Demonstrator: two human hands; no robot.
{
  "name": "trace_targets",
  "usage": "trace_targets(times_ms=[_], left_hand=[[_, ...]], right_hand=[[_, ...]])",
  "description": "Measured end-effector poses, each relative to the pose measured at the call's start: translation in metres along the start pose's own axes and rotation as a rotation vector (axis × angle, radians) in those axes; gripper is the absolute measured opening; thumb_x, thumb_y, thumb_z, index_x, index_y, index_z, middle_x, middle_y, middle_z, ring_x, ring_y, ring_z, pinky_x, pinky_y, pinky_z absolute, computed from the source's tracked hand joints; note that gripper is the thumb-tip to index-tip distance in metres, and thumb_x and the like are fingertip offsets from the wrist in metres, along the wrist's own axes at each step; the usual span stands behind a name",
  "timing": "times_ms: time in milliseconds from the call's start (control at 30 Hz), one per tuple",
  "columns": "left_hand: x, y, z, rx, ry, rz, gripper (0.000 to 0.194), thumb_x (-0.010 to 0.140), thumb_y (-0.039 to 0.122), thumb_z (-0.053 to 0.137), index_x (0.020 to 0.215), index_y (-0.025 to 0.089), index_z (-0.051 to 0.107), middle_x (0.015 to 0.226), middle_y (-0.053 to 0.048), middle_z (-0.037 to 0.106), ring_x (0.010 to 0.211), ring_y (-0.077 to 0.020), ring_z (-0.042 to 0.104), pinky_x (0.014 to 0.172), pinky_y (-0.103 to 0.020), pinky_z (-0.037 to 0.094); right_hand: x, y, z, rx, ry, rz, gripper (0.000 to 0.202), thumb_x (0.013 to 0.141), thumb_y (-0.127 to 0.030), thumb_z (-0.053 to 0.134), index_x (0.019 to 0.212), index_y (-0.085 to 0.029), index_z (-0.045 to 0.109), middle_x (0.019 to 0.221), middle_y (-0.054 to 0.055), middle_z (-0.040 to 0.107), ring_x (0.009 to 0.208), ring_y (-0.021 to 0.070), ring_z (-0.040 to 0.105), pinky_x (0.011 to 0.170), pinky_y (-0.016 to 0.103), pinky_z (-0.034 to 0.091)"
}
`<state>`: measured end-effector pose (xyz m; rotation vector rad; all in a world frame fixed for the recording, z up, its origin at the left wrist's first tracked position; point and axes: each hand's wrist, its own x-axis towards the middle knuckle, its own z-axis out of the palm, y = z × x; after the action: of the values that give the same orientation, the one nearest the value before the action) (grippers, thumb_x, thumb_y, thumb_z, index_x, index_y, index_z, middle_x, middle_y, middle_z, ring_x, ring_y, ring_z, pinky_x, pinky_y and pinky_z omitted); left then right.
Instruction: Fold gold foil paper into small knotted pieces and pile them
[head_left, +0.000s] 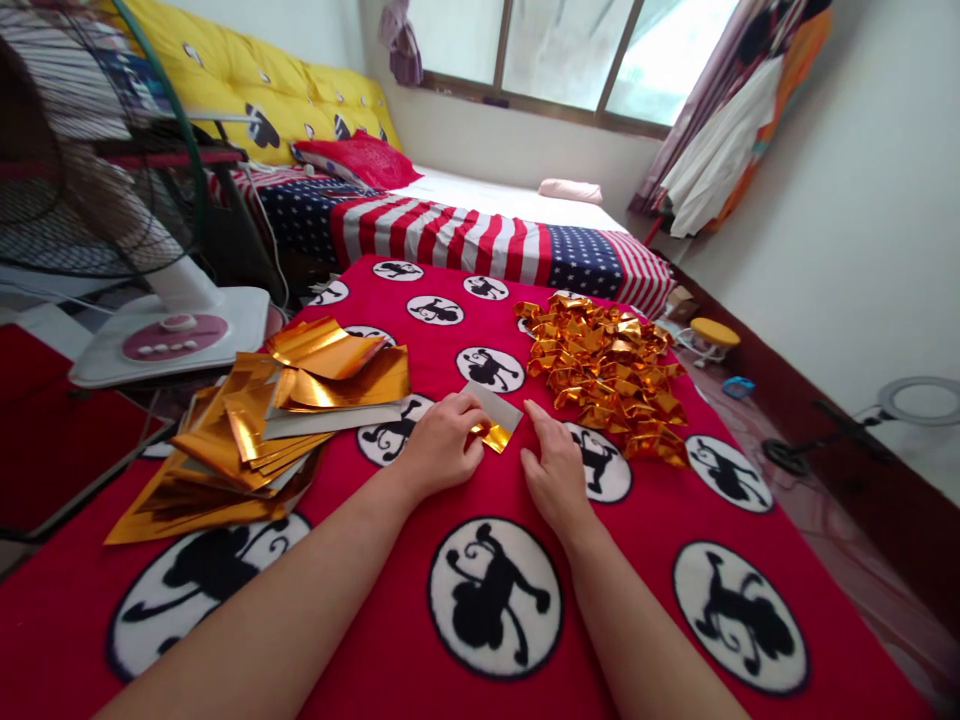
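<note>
A small sheet of foil paper (496, 412), gold on one side and grey on the other, lies on the red cloth with its near edge folded over to show gold. My left hand (447, 442) is closed on the left side of this sheet, thumb and fingers near the fold. Just right of the paper, my right hand (553, 462) has its index finger stretched out and its thumb apart, holding nothing. To the left is a loose stack of gold foil sheets (247, 430). On the right sits a heap of folded gold foil pieces (607, 365).
The red cloth (360, 620) with monkey prints covers the work surface. An electric fan (169, 320) stands at the left. Behind are a bed with a flag-patterned cover (450, 235) and a window. A yellow stool (712, 333) and a ring light (919, 400) are on the right.
</note>
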<state>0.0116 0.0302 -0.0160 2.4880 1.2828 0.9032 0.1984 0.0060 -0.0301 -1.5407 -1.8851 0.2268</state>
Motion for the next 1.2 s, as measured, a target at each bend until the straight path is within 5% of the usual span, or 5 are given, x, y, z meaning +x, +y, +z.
trace_targets(times_ms=[233, 433, 700, 967, 1200], left_hand=[[-0.001, 0.003, -0.008, -0.067, -0.091, 0.048, 0.026, 0.067, 0.009, 0.054, 0.09, 0.02, 0.058, 0.125, -0.007, 0.059, 0.12, -0.0247, 0.052, 0.116, -0.05, 0.027], [-0.001, -0.001, -0.004, -0.079, -0.142, 0.076, 0.035, 0.067, 0.005, 0.05, 0.098, 0.02, 0.06, 0.129, -0.005, 0.061, 0.134, -0.0244, 0.044, 0.119, -0.054, 0.018], [-0.002, 0.003, -0.007, 0.042, 0.006, 0.132, 0.031, 0.073, 0.01, 0.058, 0.1, 0.02, 0.07, 0.136, -0.009, 0.052, 0.128, -0.0282, 0.045, 0.115, -0.053, 0.026], [-0.005, 0.001, -0.008, -0.075, -0.118, 0.163, 0.032, 0.077, 0.008, 0.053, 0.101, 0.021, 0.069, 0.109, -0.006, 0.065, 0.101, -0.0209, 0.058, 0.091, -0.035, 0.05], [-0.003, -0.006, -0.006, -0.185, -0.127, 0.146, 0.041, 0.072, 0.002, 0.051, 0.103, 0.021, 0.07, 0.111, -0.006, 0.065, 0.104, -0.0199, 0.059, 0.094, -0.033, 0.05]], right_hand=[[0.001, -0.004, -0.004, 0.132, 0.014, 0.029, 0.049, 0.079, -0.013, 0.047, 0.126, -0.022, 0.059, 0.112, 0.005, 0.068, 0.104, 0.0233, 0.058, 0.096, 0.039, 0.042], [0.017, -0.001, 0.0, 0.221, 0.018, 0.199, 0.036, 0.088, -0.039, 0.051, 0.119, -0.028, 0.066, 0.091, 0.0, 0.073, 0.074, 0.0164, 0.063, 0.068, 0.028, 0.045], [0.026, -0.002, 0.005, 0.081, 0.053, 0.308, 0.02, 0.079, -0.035, 0.059, 0.085, -0.03, 0.077, 0.077, -0.001, 0.075, 0.068, 0.0179, 0.065, 0.062, 0.027, 0.042], [-0.002, -0.015, -0.009, -0.026, -0.009, 0.397, 0.017, 0.075, -0.028, 0.058, 0.073, -0.028, 0.075, 0.068, -0.001, 0.071, 0.066, 0.0201, 0.064, 0.062, 0.03, 0.04], [-0.002, -0.016, -0.013, 0.172, 0.067, 0.165, 0.013, 0.078, -0.025, 0.059, 0.083, -0.023, 0.072, 0.078, -0.001, 0.06, 0.057, 0.0106, 0.05, 0.059, 0.024, 0.041]])
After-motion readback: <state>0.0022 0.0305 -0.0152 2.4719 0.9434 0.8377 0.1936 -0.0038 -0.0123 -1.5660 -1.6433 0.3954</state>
